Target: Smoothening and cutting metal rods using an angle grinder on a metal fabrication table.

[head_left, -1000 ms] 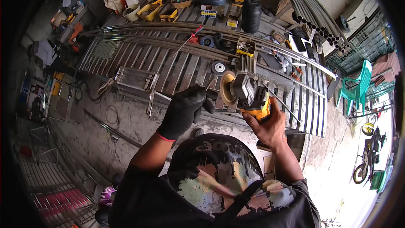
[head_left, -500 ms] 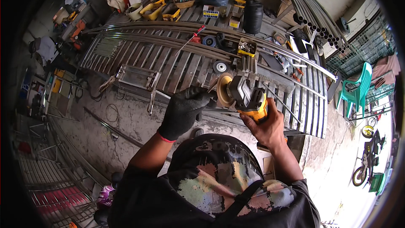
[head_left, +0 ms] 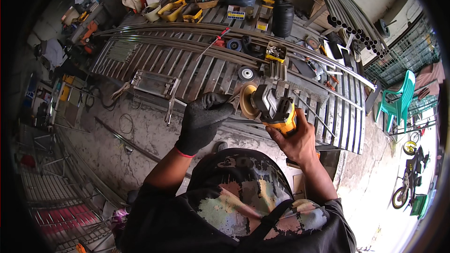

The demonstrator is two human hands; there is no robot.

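My bare right hand is wrapped round the yellow and black body of an angle grinder. A tan round disc is fitted at its left end, its edge toward my other hand. In a dark glove with a red cuff, my left hand is closed just left of the disc. Its fingers pinch a small thin metal piece, mostly hidden by the glove, close against the disc; I cannot tell if the two touch. Beyond the grinder, a spare grinding wheel lies on the slatted metal table.
Long metal bars run across the table, with a red-handled screwdriver over them. A yellow box of small parts stands behind the grinder. A metal frame sits at the near left edge. A green chair is at right.
Both hands and the grinder stay in nearly the same place. The left glove shifts very slightly, and the whole view moves a little.
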